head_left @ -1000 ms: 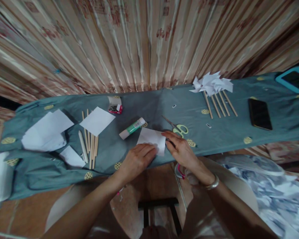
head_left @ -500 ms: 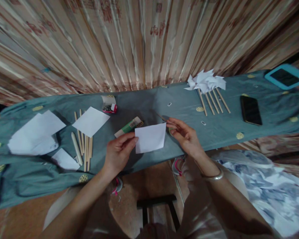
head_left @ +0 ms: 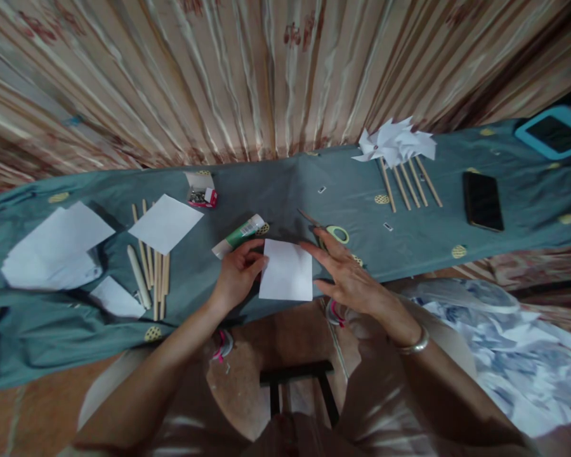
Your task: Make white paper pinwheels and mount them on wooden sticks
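A square sheet of white paper (head_left: 286, 273) is in front of me at the near side of the cloth-covered table. My left hand (head_left: 238, 273) pinches its left edge between thumb and fingers. My right hand (head_left: 349, 276) is open, fingers spread, at the paper's right edge, with a fingertip near the top right corner. Partly under the right fingers lies a pair of scissors (head_left: 339, 234) with pale green handles, blades pointing up and left. A green and white glue stick (head_left: 240, 235) rests just beyond my left hand.
To the left are a paper stack (head_left: 52, 254), a single sheet (head_left: 166, 223), wooden sticks (head_left: 158, 282) and an open red box of small metal pieces (head_left: 202, 197). Paper pinwheels (head_left: 394, 145), a phone (head_left: 483, 200) and a blue-framed tablet (head_left: 554, 132) are at right. A bag of paper scraps (head_left: 514, 355) stands below.
The paper has come down and now looks squarer, less tilted. My right hand has opened and moved down beside it, uncovering the scissors' handles. My left hand still pinches the left edge.
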Demonstrator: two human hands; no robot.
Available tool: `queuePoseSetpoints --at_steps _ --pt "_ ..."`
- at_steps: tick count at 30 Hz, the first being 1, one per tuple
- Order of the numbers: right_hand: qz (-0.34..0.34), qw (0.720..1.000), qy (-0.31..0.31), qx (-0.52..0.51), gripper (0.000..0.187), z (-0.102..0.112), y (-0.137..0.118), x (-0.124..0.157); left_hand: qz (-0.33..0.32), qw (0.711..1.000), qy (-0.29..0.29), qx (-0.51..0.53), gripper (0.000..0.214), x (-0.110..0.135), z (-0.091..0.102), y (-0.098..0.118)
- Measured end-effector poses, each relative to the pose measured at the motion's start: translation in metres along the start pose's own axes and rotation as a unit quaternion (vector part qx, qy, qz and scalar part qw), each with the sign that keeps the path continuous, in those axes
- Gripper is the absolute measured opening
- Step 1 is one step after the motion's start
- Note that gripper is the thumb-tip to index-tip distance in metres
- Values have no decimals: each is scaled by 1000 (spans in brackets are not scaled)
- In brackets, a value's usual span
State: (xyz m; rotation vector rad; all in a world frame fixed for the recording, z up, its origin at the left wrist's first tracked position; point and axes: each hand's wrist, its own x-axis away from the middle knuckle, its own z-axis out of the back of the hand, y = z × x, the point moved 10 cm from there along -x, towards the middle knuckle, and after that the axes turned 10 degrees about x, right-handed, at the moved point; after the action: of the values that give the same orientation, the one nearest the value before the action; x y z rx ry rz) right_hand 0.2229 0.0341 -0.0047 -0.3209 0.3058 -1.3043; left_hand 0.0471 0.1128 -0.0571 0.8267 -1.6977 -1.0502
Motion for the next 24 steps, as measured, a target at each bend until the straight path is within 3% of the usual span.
queuePoseSetpoints --at_steps 5,7,13,19,24 --pt "-20 998 -54 22 92 -14 -3 12 -3 999 -3 -38 48 -3 0 2" --pt "-12 998 -53 36 82 -13 -10 13 -8 999 -9 -47 48 -4 -1 2" --pt "21 999 -27 -9 27 -2 -21 5 -26 995 -48 -79 49 -1 -8 2" --pt "34 990 -9 -138 17 6 -18 -2 -91 977 -97 -167 51 13 -18 7" --pt "-9 983 17 -185 14 2 -15 -15 -132 955 -129 -234 66 23 -23 10"
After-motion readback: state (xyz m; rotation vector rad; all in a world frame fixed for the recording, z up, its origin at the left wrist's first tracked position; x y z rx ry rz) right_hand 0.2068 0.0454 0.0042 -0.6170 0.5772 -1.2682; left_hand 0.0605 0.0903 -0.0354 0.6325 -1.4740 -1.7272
